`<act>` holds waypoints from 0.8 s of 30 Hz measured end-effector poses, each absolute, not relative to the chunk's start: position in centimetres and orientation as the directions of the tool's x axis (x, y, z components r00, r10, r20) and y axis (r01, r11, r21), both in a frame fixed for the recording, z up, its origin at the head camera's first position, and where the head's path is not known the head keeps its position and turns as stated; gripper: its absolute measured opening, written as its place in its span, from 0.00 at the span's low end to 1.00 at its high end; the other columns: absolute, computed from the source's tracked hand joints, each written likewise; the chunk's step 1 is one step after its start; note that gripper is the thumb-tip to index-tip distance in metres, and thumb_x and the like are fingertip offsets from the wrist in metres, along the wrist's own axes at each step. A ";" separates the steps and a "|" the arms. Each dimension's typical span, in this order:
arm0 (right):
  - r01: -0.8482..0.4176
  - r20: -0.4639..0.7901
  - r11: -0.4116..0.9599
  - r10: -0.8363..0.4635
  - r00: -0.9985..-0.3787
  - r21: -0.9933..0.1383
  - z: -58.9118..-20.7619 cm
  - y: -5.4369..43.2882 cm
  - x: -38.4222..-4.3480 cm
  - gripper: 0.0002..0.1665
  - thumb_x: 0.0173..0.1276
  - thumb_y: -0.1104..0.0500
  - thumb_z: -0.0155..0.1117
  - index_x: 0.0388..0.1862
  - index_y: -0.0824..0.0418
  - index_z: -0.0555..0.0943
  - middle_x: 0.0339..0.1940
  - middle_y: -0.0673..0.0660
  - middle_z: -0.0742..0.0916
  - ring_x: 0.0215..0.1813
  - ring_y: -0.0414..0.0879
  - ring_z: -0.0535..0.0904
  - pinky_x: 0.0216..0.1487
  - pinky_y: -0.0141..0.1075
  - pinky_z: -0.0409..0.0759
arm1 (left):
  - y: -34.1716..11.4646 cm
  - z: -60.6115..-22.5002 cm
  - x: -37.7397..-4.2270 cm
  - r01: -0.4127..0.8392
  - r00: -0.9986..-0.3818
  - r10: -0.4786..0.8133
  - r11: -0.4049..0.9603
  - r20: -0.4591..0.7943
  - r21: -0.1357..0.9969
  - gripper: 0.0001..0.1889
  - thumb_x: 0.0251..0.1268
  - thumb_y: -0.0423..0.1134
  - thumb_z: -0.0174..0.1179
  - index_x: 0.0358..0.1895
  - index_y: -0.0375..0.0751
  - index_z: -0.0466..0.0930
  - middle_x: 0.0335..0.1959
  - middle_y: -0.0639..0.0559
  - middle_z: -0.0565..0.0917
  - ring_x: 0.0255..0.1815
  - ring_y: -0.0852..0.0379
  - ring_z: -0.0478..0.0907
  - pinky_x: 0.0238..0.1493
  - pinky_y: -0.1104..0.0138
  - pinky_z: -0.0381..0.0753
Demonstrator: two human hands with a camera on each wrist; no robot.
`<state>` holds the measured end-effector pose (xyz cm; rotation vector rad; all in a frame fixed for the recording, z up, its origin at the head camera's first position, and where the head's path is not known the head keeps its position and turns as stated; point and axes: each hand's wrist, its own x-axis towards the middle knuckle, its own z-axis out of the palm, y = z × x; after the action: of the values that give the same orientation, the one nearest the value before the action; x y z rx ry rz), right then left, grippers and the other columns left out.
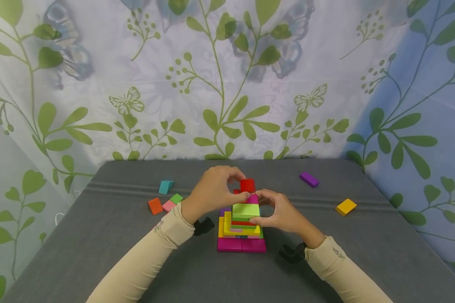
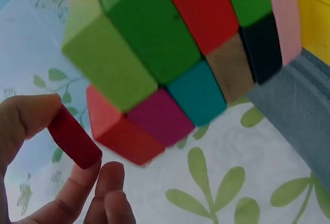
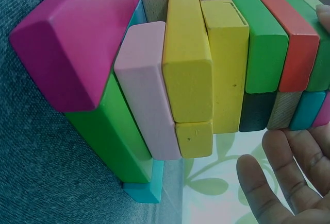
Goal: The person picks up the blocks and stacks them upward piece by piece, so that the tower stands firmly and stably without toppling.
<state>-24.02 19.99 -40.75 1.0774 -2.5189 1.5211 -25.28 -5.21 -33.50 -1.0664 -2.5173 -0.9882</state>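
My left hand [image 1: 212,191] pinches a small red block [image 2: 75,137] between thumb and fingers, up by the top of a tower of coloured wooden blocks. In the left wrist view, that block stands apart from another red block [image 2: 124,131] on the tower. My right hand [image 1: 278,212] is cupped at the tower's right side, its thumb against a light green block [image 1: 245,211] near the top. Its other fingers [image 3: 278,149] lie loosely bent beside the rear blocks; contact is unclear. Yellow blocks [image 1: 227,231] sit lower, above a magenta base [image 1: 231,245].
On the grey table [image 1: 117,252], a teal block [image 1: 165,186], an orange block [image 1: 155,206], a pink block [image 1: 168,205] and a green block [image 1: 176,198] lie left of the tower. A purple block [image 1: 309,179] and a yellow block [image 1: 346,207] lie right. A leaf-patterned curtain [image 1: 155,84] hangs behind.
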 end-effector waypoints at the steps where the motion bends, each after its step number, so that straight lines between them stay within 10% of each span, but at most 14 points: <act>1: -0.561 0.345 0.288 -0.551 -0.760 -0.776 -40.8 20.0 -24.0 0.29 0.64 0.65 0.80 0.63 0.70 0.82 0.56 0.59 0.88 0.55 0.48 0.85 0.63 0.50 0.85 | -4.9 -33.6 -25.2 0.712 -0.702 0.557 0.518 0.444 0.475 0.16 0.62 0.43 0.78 0.48 0.39 0.89 0.44 0.49 0.91 0.44 0.51 0.82 0.44 0.63 0.84; 11: -0.567 0.356 0.267 -0.556 -0.752 -0.779 -40.9 19.9 -24.1 0.30 0.64 0.64 0.79 0.64 0.68 0.82 0.57 0.57 0.89 0.55 0.45 0.85 0.63 0.49 0.85 | -3.7 -34.6 -25.3 0.760 -0.645 0.608 0.578 0.463 0.299 0.14 0.60 0.47 0.78 0.44 0.44 0.92 0.42 0.47 0.92 0.40 0.51 0.79 0.41 0.59 0.80; 24: -0.564 0.354 0.269 -0.554 -0.754 -0.781 -41.1 20.0 -24.2 0.28 0.64 0.64 0.79 0.62 0.68 0.82 0.56 0.57 0.89 0.55 0.45 0.85 0.63 0.48 0.85 | -3.8 -34.7 -25.5 0.728 -0.686 0.614 0.574 0.391 0.374 0.13 0.61 0.46 0.77 0.44 0.43 0.91 0.43 0.49 0.90 0.43 0.51 0.78 0.37 0.67 0.81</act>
<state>-24.21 19.96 -41.07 1.0985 -2.4942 1.5412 -25.47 -3.84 -34.72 -1.1202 -2.5882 -0.7644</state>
